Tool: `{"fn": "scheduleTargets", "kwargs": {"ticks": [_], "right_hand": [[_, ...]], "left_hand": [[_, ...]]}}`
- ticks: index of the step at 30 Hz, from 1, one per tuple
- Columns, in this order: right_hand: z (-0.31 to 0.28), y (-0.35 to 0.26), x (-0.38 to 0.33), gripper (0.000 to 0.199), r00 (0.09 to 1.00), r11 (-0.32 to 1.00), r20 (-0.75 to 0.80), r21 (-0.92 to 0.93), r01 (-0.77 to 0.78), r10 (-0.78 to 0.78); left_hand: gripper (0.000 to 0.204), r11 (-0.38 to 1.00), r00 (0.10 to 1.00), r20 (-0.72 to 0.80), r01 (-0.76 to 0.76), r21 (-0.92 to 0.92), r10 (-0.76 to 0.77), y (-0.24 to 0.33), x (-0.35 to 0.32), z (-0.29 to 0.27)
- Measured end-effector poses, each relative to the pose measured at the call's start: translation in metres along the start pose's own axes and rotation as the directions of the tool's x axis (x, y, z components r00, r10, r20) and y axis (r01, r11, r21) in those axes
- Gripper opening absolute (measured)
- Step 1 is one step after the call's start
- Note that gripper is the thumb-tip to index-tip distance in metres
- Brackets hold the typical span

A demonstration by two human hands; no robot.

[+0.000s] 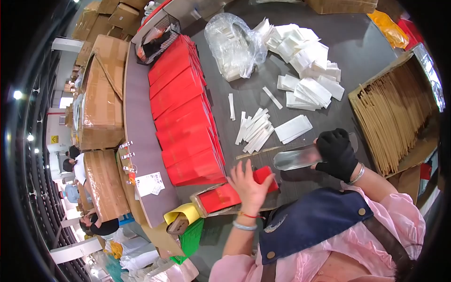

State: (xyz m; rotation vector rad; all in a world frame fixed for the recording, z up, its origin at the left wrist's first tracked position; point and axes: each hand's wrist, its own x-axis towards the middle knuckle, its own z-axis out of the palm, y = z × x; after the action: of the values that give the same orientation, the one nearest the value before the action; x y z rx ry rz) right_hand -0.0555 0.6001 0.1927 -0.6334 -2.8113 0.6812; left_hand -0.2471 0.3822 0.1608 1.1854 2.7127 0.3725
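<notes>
My left hand (251,185) is bare, its fingers spread, over a red packet (221,198) that lies in a small open carton at the near table edge. Whether the palm touches the packet I cannot tell. My right hand (336,153) wears a black fingerless glove and is closed on a long, shiny, clear-looking strip with rounded ends (292,159). Beyond the hands are narrow white paper strips (257,129) and a small stack of white paper slips (293,129). Overlapping red packets (185,110) run in a row at the left.
Loose white slips (310,91) and a clear plastic bag of slips (230,51) sit farther back. At right stands a carton of upright brown card pieces (392,120). A yellow holder (183,214) hangs by the near left corner. Large cartons (101,89) and people are beyond the table's left side.
</notes>
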Motion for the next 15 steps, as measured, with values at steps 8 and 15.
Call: {"fn": "scheduleTargets", "kwargs": {"ticks": [8, 15], "right_hand": [[0.008, -0.005, 0.005, 0.055, 0.984, 0.995, 0.146, -0.006, 0.099, -0.098], [0.075, -0.025, 0.016, 0.063, 0.956, 0.969, 0.167, 0.110, 0.223, -0.239]], "left_hand": [[0.085, 0.950, 0.989, -0.005, 0.138, -0.281, -0.145, -0.006, -0.016, 0.019], [0.081, 0.967, 0.995, 0.049, 0.092, -0.239, -0.083, -0.002, -0.006, 0.019]]}}
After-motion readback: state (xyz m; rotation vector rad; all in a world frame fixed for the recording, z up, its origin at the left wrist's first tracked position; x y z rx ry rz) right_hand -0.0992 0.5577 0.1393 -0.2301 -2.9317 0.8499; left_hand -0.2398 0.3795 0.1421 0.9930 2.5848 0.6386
